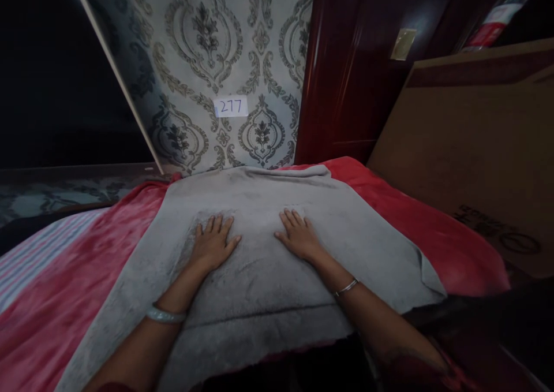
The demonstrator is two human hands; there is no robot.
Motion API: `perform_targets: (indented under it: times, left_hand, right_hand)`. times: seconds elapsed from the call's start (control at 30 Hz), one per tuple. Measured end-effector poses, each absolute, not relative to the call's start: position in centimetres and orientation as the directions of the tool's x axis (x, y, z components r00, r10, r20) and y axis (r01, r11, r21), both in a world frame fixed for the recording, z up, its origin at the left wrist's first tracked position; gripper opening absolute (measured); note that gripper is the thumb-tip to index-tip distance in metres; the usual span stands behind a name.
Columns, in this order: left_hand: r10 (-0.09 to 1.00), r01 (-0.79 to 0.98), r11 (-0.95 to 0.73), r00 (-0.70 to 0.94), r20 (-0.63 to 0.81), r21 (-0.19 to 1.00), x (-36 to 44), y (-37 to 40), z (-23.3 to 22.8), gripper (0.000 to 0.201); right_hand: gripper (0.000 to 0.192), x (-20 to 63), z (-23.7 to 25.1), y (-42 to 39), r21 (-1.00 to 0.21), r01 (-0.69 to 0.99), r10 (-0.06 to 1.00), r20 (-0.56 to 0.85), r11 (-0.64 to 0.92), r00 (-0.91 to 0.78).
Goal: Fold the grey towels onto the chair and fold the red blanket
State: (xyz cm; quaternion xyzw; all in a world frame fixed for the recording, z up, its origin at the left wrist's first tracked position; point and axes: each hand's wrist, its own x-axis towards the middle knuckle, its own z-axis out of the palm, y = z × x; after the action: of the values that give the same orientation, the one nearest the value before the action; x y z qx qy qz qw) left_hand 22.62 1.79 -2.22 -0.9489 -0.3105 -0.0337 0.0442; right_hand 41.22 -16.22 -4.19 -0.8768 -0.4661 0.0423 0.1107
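A grey plush cloth, perhaps a towel or small blanket (259,276), lies spread out over a red blanket (389,207). My left hand (213,245) rests flat on the left middle of the grey cloth, palm down with fingers apart. To its right, my right hand (298,235) also presses flat on the cloth, thumb pointing inward. Neither hand grips anything. The cloth's far edge has a fold near the wall, and its right corner is turned over. A crease runs across it near my body.
A large cardboard box (467,149) stands on the right, with a bottle (493,25) above it. Patterned wallpaper carries a paper label reading 277 (231,106). A dark screen (64,80) is at the left, above a striped cloth (43,253). A dark red wooden panel (341,63) stands behind.
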Motion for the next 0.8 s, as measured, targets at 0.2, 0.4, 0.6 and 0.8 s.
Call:
perform_targets:
  times: [0.2, 0.4, 0.6, 0.8]
  left_hand:
    - [0.586, 0.588, -0.809, 0.806, 0.088, 0.002, 22.5, 1.7, -2.2, 0.069]
    - [0.586, 0.589, -0.808, 0.803, 0.104, 0.007, 22.5, 1.6, -2.1, 0.068]
    - [0.585, 0.588, -0.809, 0.804, 0.108, 0.002, 22.5, 1.8, -2.2, 0.068]
    - [0.582, 0.585, -0.811, 0.806, 0.107, 0.004, 22.5, 1.8, -2.2, 0.068]
  right_hand:
    - [0.068, 42.4, -4.1, -19.0, -0.246, 0.731, 0.756, -0.015, -0.637, 0.654]
    - [0.066, 36.8, -1.3, -18.6, -0.22, 0.78, 0.769, 0.154, -0.586, 0.621]
    - [0.069, 28.8, -3.4, -17.0, -0.275, 0.933, 0.954, 0.121, -0.233, 0.274]
    - [0.073, 30.6, -4.5, -20.5, -0.267, 0.898, 0.914, 0.112, -0.35, 0.39]
